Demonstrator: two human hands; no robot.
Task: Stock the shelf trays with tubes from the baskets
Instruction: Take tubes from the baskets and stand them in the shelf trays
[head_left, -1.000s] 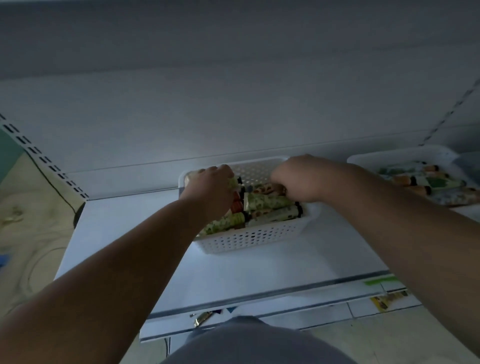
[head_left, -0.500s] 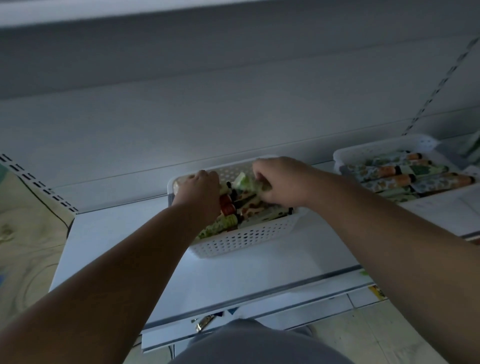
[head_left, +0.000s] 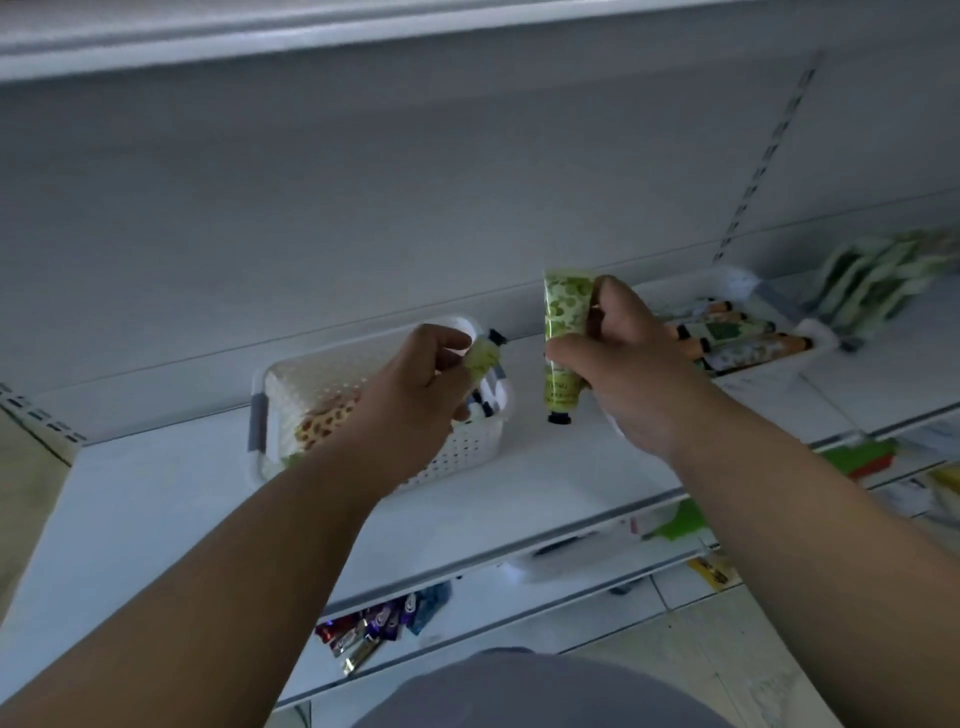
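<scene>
A white perforated basket (head_left: 291, 384) stands on the white shelf (head_left: 156, 499) and holds patterned tubes. Above its right end my left hand (head_left: 415, 384) grips a pale green tube (head_left: 485, 353) with a black cap pointing up and right. To the right, clear of the basket, my right hand (head_left: 618, 364) holds a green leaf-patterned tube (head_left: 563, 317) upright, black cap down. Further right a white shelf tray (head_left: 737, 283) holds several tubes (head_left: 748, 343) lying side by side.
Pale green packets (head_left: 872, 280) lean at the far right of the shelf. A lower shelf shows several small purple and red wrapped items (head_left: 369, 631). Green and red price strips (head_left: 857, 457) line the shelf front. The shelf's back wall rises behind everything.
Both hands have lifted out of the basket, each with a green tube. My right hand moved right and up. The view swung right, showing more of the tray.
</scene>
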